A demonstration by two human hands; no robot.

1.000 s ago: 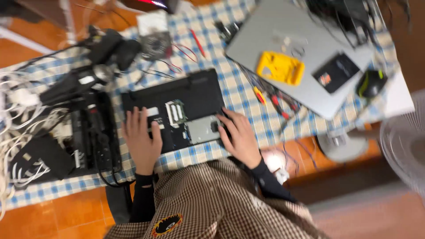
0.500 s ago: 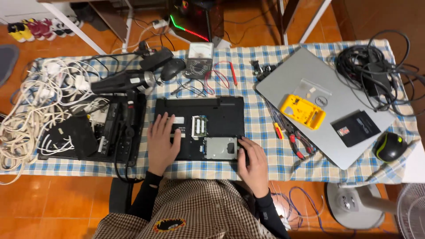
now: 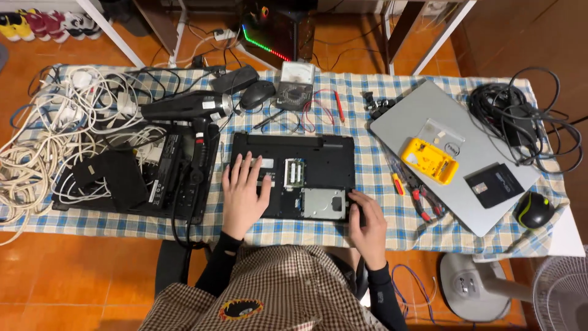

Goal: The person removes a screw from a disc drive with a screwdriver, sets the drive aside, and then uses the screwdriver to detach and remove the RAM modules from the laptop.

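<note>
A black laptop (image 3: 318, 159) lies bottom-up on the checked tablecloth (image 3: 367, 178), its cover off so a memory stick and a silver hard drive (image 3: 323, 203) show. My left hand (image 3: 243, 193) lies flat, fingers spread, on the laptop's left part. My right hand (image 3: 367, 225) curls around the laptop's near right corner, next to the drive.
Left: a second black laptop (image 3: 160, 184), a black hair dryer (image 3: 190, 110) and a heap of white cables (image 3: 37, 141). Right: a silver laptop (image 3: 441, 159) bearing a yellow meter (image 3: 429, 160), screwdrivers (image 3: 404, 181), a black mouse (image 3: 535, 210), coiled black cables (image 3: 520, 122). A fan stands on the floor.
The view has swung level and shows the whole table. My right hand slid from the drive area to the laptop's near right corner. My left hand stays on the left part.
</note>
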